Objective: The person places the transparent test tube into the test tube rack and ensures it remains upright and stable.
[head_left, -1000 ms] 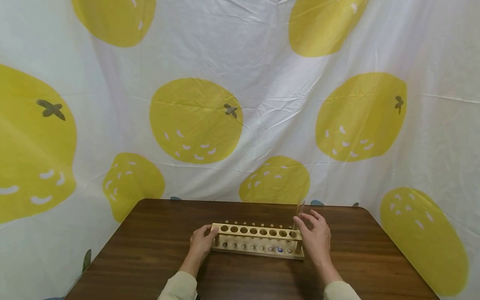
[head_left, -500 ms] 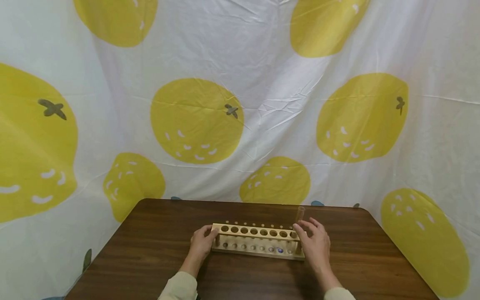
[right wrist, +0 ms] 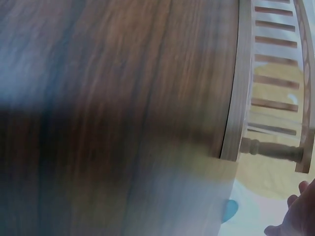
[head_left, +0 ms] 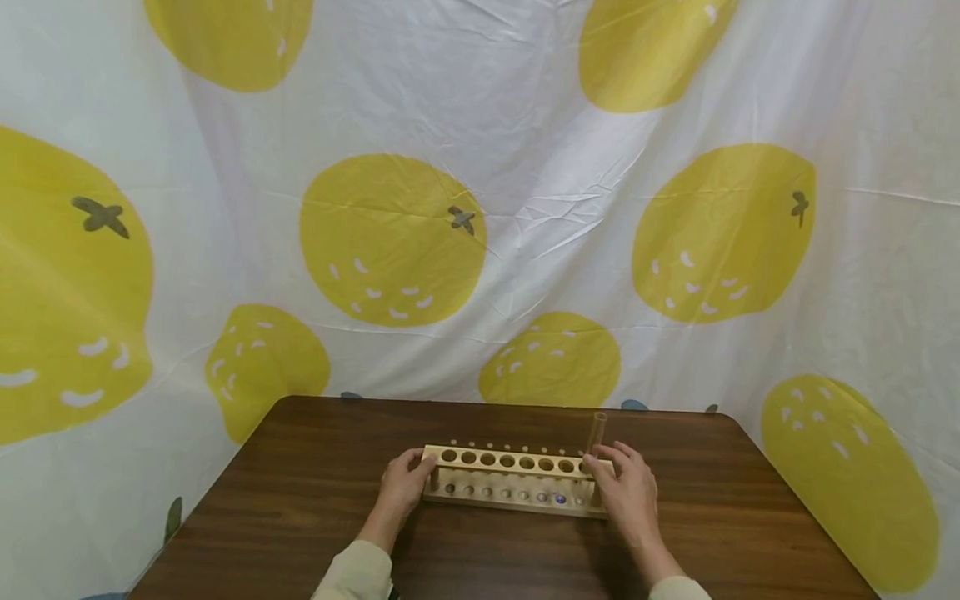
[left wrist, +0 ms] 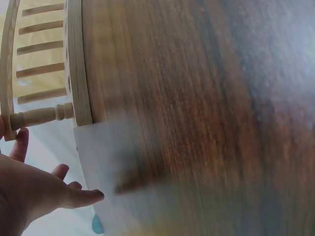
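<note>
A wooden test tube rack [head_left: 480, 461] stands on the brown table, with a row of round holes along its top bar and a row of short pegs behind. My left hand [head_left: 402, 483] grips its left end, thumb on the top bar. At the right end, my right hand [head_left: 628, 492] pinches a clear glass test tube [head_left: 597, 429] between thumb and fingers. The tube leans slightly right, its upper part above the rightmost hole; the fingers partly hide where it enters. A blue marble-like spot [head_left: 560, 499] shows on the lower board.
The dark wooden table [head_left: 337, 533] reaches back to a white curtain [head_left: 555, 167] printed with yellow lemons. Both wrist views show mostly tabletop, with the rack's end post [left wrist: 42, 116] at one side.
The right hand has come down slightly with the test tube, whose top now sits lower over the rightmost hole. The left hand and the rack have stayed in place.
</note>
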